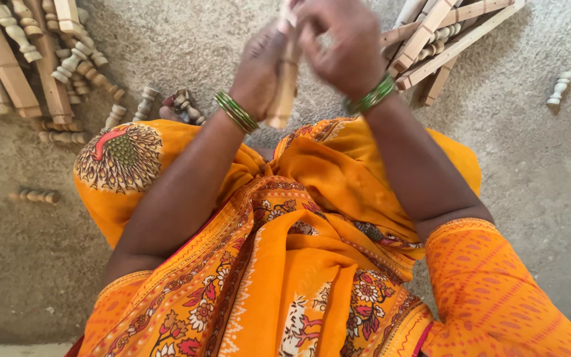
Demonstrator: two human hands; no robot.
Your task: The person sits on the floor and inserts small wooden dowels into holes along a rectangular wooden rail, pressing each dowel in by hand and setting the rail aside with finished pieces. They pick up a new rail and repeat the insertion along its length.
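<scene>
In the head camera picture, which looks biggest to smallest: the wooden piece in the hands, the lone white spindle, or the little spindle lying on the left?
1. Wooden piece, though nearest the camera.
2 and 3. White spindle and left spindle look alike.

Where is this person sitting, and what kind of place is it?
Probably a small woodworking spot on a rough floor. Turned wooden spindles and framed wooden pieces lie around, and both hands hold a wooden piece.

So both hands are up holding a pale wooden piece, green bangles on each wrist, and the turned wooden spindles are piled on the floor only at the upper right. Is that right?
Not quite. The head view shows the turned spindles piled at the upper left, with one stray spindle at the right; the upper right holds flat wooden slats. The rest stands: left hand and right hand hold the pale wooden piece, with green bangles on each wrist.
</scene>
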